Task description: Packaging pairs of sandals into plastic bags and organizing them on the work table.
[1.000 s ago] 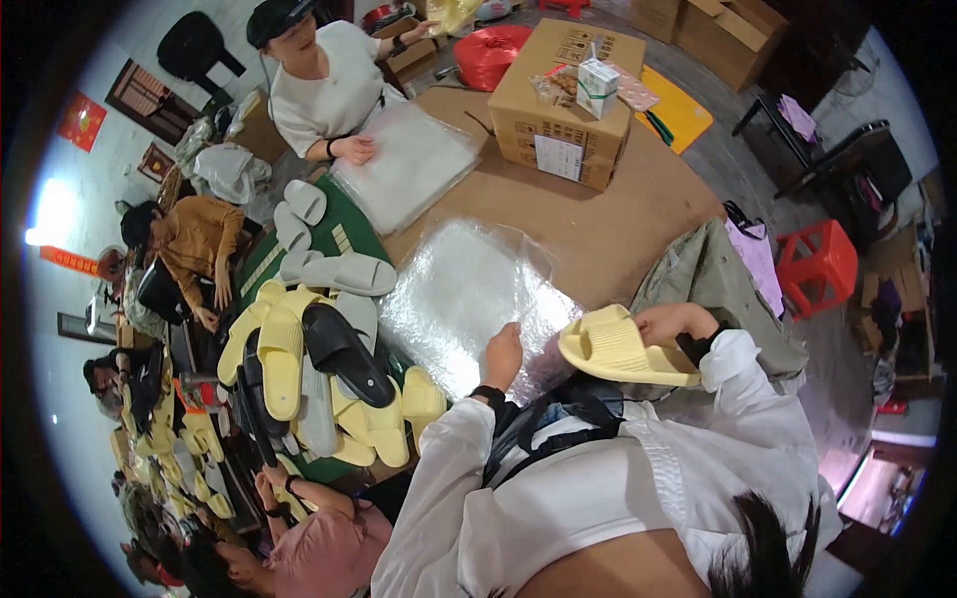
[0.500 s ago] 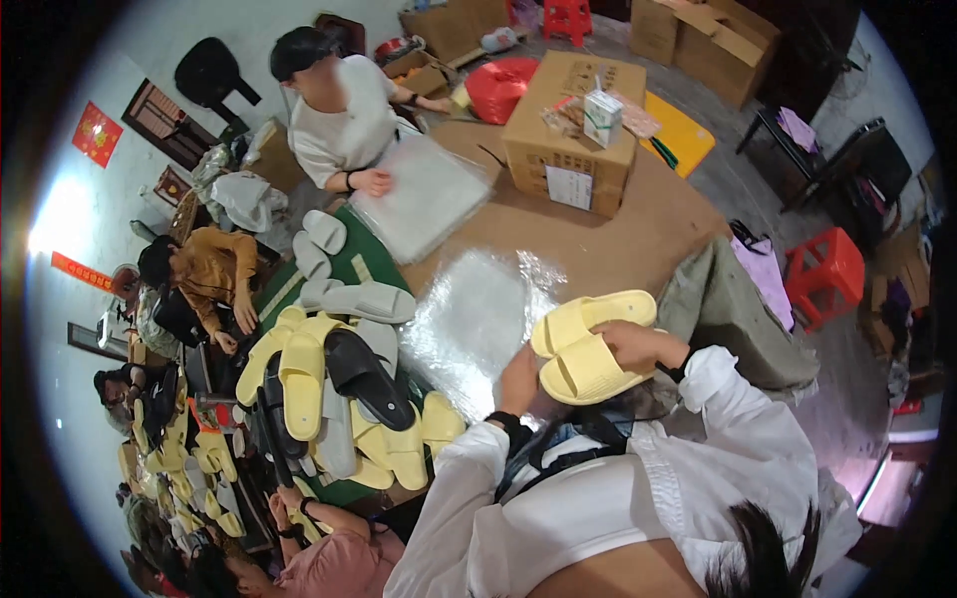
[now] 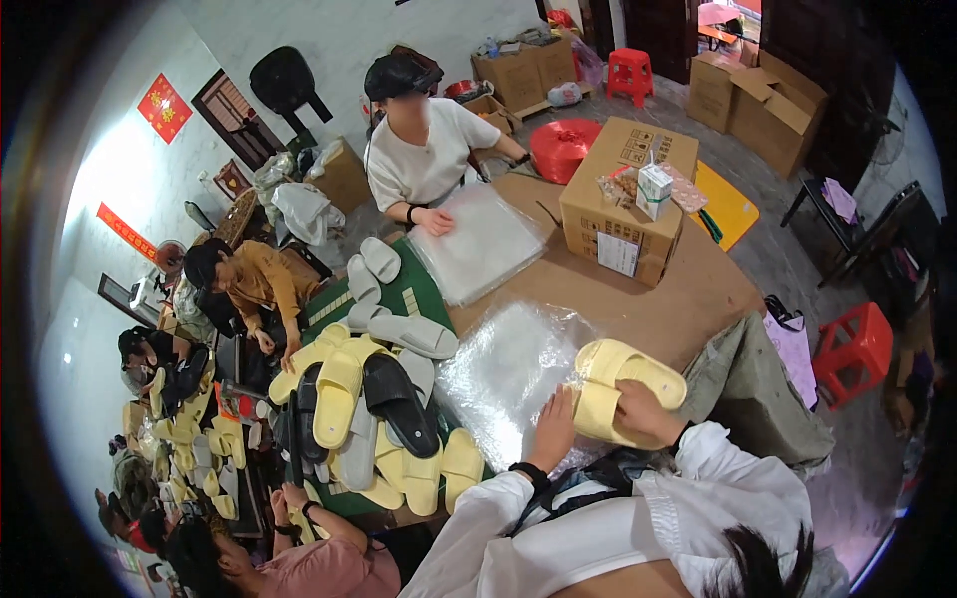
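slippers (image 3: 623, 394) lowered onto plastic bags (image 3: 508, 374)

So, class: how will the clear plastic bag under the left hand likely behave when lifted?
The clear plastic bag looks thin and crinkled, so probably floppy and very light. Its glossy sheen suggests it may slip from the left hand. It lies flat, so it is unlikely to roll.

My left hand (image 3: 554, 431) lay flat, palm down, fingers together and stretched forward, a dark band at the wrist. My right hand (image 3: 643, 414) sat just beside it, fingers curled in a closed grip, knuckles up. Both forearms, in white sleeves, reached forward from below.
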Demonstrator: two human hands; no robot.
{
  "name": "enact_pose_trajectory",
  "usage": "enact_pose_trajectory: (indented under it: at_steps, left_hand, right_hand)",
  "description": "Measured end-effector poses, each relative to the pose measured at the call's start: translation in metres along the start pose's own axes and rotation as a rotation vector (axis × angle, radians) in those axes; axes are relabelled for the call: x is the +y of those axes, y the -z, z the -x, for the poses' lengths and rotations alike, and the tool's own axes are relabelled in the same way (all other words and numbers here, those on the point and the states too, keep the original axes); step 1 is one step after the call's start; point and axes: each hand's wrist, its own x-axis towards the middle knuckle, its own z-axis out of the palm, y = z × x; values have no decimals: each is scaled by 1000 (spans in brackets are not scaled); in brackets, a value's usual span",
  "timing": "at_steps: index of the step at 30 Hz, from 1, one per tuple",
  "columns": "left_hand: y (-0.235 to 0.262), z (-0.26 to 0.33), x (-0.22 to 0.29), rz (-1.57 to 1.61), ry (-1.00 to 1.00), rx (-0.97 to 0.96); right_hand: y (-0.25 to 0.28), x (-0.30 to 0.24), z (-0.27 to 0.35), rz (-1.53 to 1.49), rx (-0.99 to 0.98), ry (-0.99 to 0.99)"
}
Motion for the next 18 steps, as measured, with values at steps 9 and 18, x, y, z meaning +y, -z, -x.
enact_pose_trajectory:
  at_steps: [9,18]
  left_hand:
    - [11,-9,37,-206,-345,-42]
    - [12,-16,53,-87,-464,-53]
  right_hand:
    - [-33,-7,16,-1,297,18]
    - [-64,21,15,-27,334,-126]
